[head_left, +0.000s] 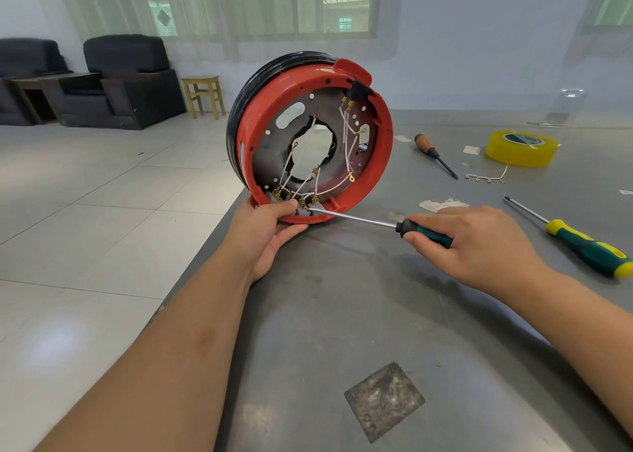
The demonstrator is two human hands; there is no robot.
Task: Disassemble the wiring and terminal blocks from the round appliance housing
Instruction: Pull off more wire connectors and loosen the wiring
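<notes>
While stood on edge at the table's corner, housing: round red plastic rim, dull metal plate, white wires.
Left hand: curled around lower rim, thumb by brass terminals.
Right hand: gripping green-black screwdriver; tip at terminals, contact unclear.

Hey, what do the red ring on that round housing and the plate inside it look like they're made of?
The red ring looks like moulded plastic: even colour, soft sheen, moulded tabs. The plate inside it seems to be bare sheet metal, dull grey, with punched holes and slots. The left hand grips the ring's lower edge, hiding a small stretch of it.
</notes>
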